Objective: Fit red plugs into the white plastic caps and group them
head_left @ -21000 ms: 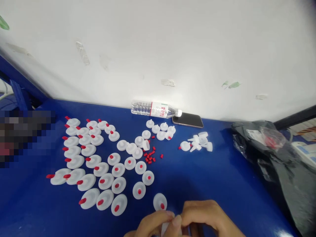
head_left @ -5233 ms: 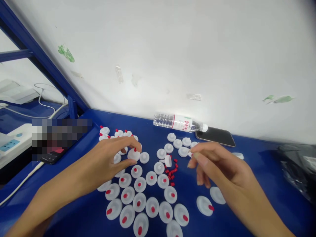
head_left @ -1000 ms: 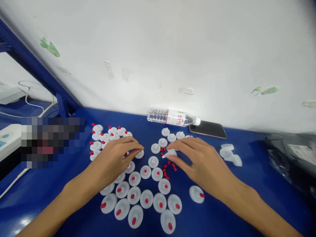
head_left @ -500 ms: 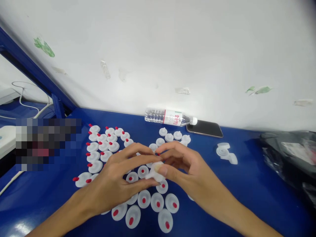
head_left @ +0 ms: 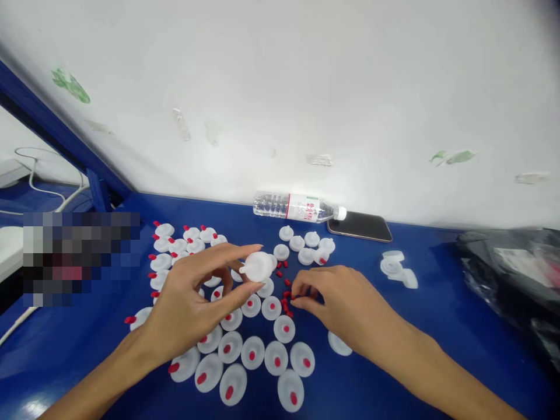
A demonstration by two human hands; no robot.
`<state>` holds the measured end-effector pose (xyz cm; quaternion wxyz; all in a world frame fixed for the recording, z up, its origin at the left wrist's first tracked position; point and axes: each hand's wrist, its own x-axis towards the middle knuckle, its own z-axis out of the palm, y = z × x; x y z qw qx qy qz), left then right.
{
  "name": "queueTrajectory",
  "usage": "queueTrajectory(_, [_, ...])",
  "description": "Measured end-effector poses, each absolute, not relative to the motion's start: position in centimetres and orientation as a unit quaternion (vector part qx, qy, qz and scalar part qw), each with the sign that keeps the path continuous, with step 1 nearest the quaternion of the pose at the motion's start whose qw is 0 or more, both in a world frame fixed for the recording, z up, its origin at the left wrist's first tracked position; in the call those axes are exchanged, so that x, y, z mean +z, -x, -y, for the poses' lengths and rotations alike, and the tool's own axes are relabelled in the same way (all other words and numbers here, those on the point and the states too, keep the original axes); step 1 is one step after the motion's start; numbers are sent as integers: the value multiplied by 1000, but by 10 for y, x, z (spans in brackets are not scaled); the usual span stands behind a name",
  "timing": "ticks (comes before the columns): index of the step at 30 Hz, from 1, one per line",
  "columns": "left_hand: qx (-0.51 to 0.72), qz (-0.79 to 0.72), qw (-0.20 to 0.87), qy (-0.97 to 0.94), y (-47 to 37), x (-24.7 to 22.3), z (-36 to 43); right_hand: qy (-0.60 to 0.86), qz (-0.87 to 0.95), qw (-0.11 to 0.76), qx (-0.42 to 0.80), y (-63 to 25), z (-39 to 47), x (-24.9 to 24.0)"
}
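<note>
Dozens of white caps with red plugs (head_left: 252, 353) already lie on the blue table (head_left: 420, 350); a few unplugged caps (head_left: 306, 242) remain. Left hand (head_left: 192, 303) pinches a bare white cap (head_left: 258, 266) aloft, while right hand (head_left: 341, 300) closes fingertips over the loose red plugs (head_left: 285, 298).

This looks like a small assembly bench in a workshop or light factory: a blue worktable (head_left: 437, 326) set against a scuffed white wall (head_left: 306, 87) with bits of old tape on it. Rows of identical white plastic caps (head_left: 252, 352) with red plugs lie below the fingers (head_left: 301, 286), and loose red plugs (head_left: 285, 291) sit right at the fingertips. Beyond the fingers, a water bottle (head_left: 297, 207) and a phone (head_left: 359, 226) lie along the wall.
</note>
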<state>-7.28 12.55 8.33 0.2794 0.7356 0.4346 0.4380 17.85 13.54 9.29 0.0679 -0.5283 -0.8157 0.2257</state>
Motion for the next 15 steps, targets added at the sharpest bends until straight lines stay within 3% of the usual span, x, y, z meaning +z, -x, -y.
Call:
queueTrajectory(8, [434, -426, 311, -731, 71, 87, -121, 533, 828, 47, 167, -178, -134, 75])
queueTrajectory(15, [376, -446, 224, -780, 74, 86, -122, 527, 821, 85, 205, -186, -137, 91])
